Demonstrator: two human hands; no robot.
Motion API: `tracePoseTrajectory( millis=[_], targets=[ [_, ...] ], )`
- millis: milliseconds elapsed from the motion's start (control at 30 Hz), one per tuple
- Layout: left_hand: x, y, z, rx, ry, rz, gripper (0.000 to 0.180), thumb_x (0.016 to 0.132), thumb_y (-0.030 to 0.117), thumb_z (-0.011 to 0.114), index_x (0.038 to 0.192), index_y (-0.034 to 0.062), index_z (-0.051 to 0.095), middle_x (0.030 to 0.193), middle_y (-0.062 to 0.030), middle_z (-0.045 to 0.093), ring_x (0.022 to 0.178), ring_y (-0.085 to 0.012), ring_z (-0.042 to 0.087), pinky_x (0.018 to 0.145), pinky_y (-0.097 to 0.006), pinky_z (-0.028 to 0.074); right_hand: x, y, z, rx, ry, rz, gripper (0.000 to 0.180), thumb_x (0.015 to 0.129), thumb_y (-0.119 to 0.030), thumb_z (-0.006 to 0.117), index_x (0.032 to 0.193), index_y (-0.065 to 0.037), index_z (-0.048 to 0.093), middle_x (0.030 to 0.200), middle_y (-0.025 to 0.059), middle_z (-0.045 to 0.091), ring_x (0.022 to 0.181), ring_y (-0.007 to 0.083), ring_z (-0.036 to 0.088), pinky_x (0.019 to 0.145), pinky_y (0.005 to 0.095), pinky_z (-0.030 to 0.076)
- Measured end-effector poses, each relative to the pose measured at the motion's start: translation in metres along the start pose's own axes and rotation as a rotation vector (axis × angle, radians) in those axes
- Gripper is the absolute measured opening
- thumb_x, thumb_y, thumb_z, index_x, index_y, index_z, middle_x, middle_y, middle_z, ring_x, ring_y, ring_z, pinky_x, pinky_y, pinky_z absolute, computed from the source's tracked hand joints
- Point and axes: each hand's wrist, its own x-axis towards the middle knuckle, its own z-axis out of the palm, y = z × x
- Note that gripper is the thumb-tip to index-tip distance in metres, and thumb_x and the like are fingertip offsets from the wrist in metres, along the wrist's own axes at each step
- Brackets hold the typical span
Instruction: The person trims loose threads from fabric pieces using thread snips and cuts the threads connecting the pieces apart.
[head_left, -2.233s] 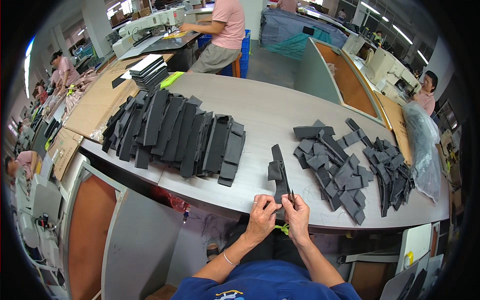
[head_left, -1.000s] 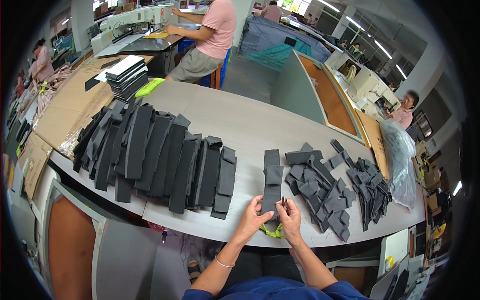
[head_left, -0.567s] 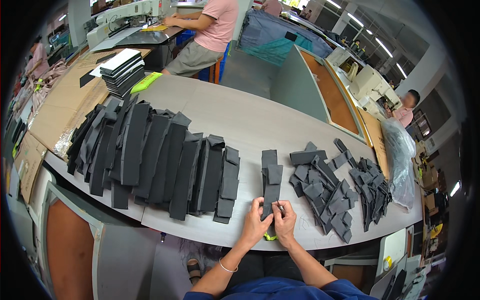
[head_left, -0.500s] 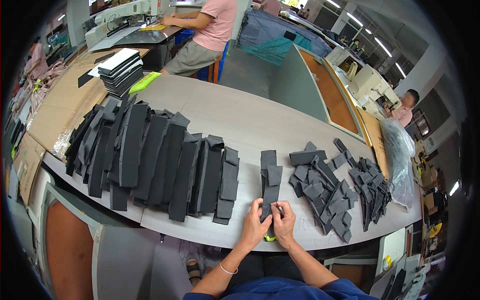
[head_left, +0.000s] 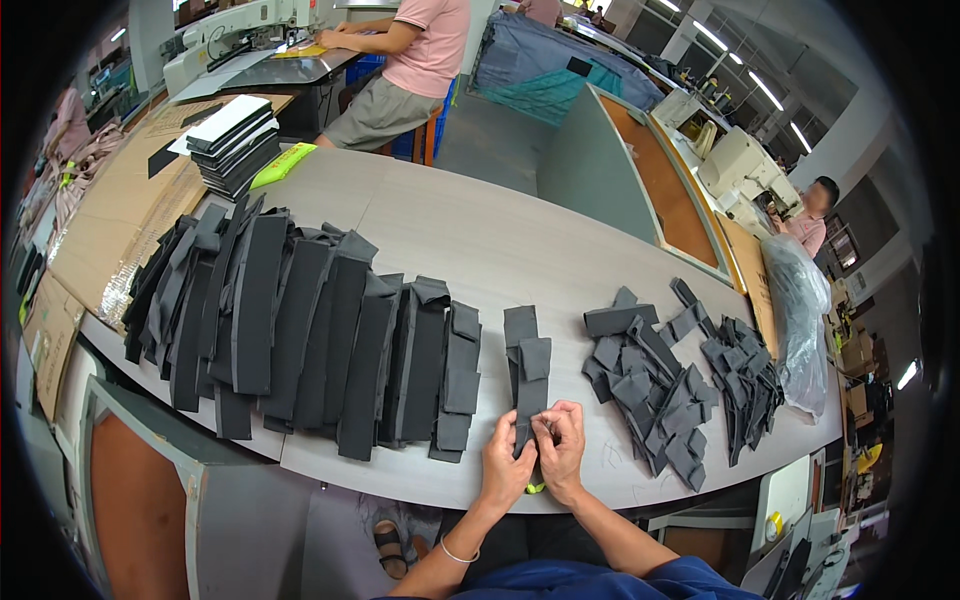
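Near the table's front edge, a dark grey fabric strip (head_left: 534, 385) with folded flaps lies lengthwise away from me. My left hand (head_left: 507, 465) is closed on the left side of its near end. Pressed together at the right side of that end are the fingers of my right hand (head_left: 562, 450). The fingers cover part of the strip there. A small bright yellow-green item (head_left: 535, 488) shows just below my hands; its kind cannot be made out. To the left lies a long row of overlapping dark fabric strips (head_left: 360, 350).
Right of my hands are two heaps of folded grey pieces (head_left: 650, 390), (head_left: 745, 385). Stacked black-and-white pads (head_left: 235, 150) stand far left beside a lime-green packet (head_left: 283, 166). A clear plastic bag (head_left: 797, 320) hangs at the right edge. Two co-workers sit at sewing machines.
The strip's far end has swung slightly left. My hands have shifted a little left with the near end, and both still grip it.
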Motion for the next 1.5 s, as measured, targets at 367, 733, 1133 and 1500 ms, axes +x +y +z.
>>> tracePoseTrajectory(
  millis=[367, 733, 1133, 1500],
  targets=[
    [-0.001, 0.002, 0.001, -0.181, 0.019, -0.057, 0.041, 0.087, -0.006, 0.056, 0.125, -0.0043, 0.042, 0.097, -0.0106, 0.067, 0.087, -0.0099, 0.061, 0.074, -0.023, 0.050, -0.001, 0.004, 0.000, 0.010, -0.039, 0.028, 0.005, 0.083, -0.001, 0.063, 0.087, -0.003, 0.060, 0.093, 0.0059, 0.047, 0.066, 0.0106, 0.046, 0.058, 0.0243, 0.039],
    [0.000, 0.000, 0.001, -0.152, 0.018, -0.064, 0.044, 0.086, -0.006, 0.056, 0.127, -0.0046, 0.041, 0.098, -0.0116, 0.067, 0.088, -0.0112, 0.062, 0.077, -0.025, 0.050, 0.001, 0.004, -0.001, 0.014, -0.044, 0.010, 0.006, 0.083, 0.000, 0.062, 0.088, -0.003, 0.060, 0.092, 0.0055, 0.047, 0.065, 0.0106, 0.045, 0.057, 0.0242, 0.038],
    [-0.001, 0.001, 0.000, -0.134, 0.028, -0.060, 0.044, 0.085, -0.006, 0.056, 0.126, -0.0042, 0.042, 0.098, -0.0115, 0.068, 0.088, -0.0108, 0.062, 0.077, -0.025, 0.050, 0.001, 0.002, -0.001, 0.053, -0.043, 0.025, 0.006, 0.083, 0.001, 0.062, 0.087, -0.003, 0.061, 0.091, 0.0051, 0.046, 0.065, 0.0094, 0.043, 0.056, 0.0232, 0.037],
    [0.001, 0.006, 0.001, -0.109, 0.029, -0.020, 0.042, 0.085, -0.007, 0.056, 0.125, -0.0037, 0.043, 0.096, -0.0110, 0.068, 0.087, -0.0107, 0.062, 0.076, -0.024, 0.050, 0.001, 0.002, 0.000, 0.052, -0.034, 0.016, 0.006, 0.082, 0.001, 0.062, 0.087, -0.003, 0.061, 0.090, 0.0045, 0.046, 0.064, 0.0094, 0.043, 0.056, 0.0235, 0.037]
  ],
)
